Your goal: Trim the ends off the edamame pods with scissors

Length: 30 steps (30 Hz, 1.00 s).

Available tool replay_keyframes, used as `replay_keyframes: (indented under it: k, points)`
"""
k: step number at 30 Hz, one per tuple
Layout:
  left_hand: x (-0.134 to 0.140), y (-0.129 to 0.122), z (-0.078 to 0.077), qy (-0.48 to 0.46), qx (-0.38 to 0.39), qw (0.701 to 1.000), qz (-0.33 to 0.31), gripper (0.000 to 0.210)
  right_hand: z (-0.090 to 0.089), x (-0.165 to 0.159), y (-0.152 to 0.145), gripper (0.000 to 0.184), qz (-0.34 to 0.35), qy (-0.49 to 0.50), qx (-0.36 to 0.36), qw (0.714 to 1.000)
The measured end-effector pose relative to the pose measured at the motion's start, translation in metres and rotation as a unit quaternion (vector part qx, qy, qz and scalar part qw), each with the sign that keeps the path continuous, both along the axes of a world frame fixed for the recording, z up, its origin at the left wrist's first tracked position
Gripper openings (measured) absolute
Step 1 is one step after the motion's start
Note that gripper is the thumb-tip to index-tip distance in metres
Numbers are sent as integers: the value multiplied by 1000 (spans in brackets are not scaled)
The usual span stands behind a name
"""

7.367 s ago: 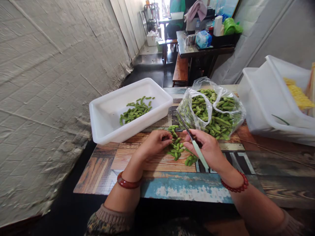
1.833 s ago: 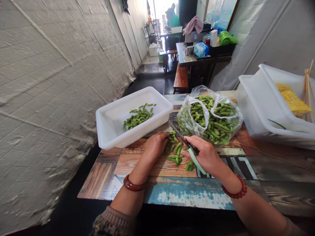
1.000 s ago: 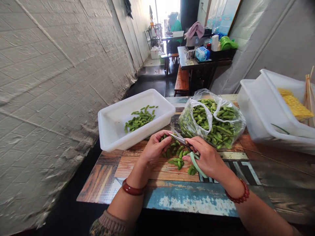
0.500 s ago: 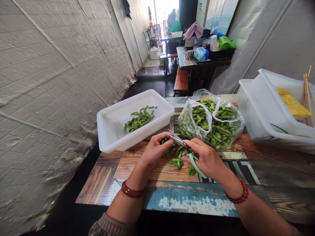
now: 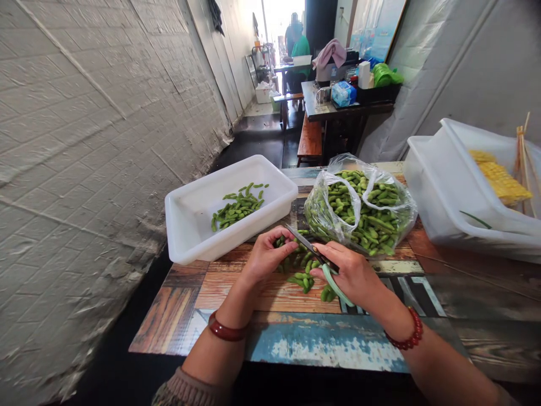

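My right hand point(image 5: 353, 273) is wrapped round scissors point(image 5: 332, 282) with pale green handles, their blades pointing up and to the left. The blade tips reach the fingertips of my left hand point(image 5: 268, 254), which is closed in a pinch. Green shows between its thumb and fingers, apparently an edamame pod point(image 5: 279, 242), mostly hidden by them. Below the blades, loose edamame pods point(image 5: 302, 281) lie on the patterned table point(image 5: 236, 290). Beyond my left hand, a white plastic tub point(image 5: 186, 239) holds a small heap of pods. An open clear plastic bag point(image 5: 323, 208) full of pods stands beyond my right hand.
At the right, nested white bins point(image 5: 426, 192) hold yellow corn pieces point(image 5: 501, 177) and wooden sticks point(image 5: 522, 160). A grey brick-patterned wall point(image 5: 84, 169) runs along the left. Further back are a cluttered table point(image 5: 315, 104), a wooden bench point(image 5: 310, 138) and a person in green point(image 5: 301, 51).
The scissor blades have shifted slightly at my left fingertips and look closer together. Both hands stay in nearly the same place; the whole view has moved a little.
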<state>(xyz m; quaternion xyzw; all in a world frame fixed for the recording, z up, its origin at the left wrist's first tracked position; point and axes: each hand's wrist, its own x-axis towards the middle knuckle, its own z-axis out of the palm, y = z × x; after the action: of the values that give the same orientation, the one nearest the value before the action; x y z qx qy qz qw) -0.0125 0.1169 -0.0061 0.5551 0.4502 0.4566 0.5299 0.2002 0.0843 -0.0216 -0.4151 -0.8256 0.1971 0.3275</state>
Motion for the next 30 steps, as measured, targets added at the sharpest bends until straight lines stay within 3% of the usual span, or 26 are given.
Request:
replay_keyframes:
  k: [6, 10, 19, 30]
  points:
    - [2, -2, 5, -99, -83, 991, 33, 30, -5, 1, 4, 38, -49, 38, 46, 997]
    - [0, -1, 7, -151, -101, 983, 21, 28, -2, -1, 2, 41, -47, 16, 33, 998]
    - [1, -3, 8, -173, -112, 978, 25, 26, 3, -3, -1, 48, -41, -39, -6, 998]
    - [5, -3, 4, -163, -78, 982, -54, 29, 3, -2, -2, 48, -30, -35, 12, 999]
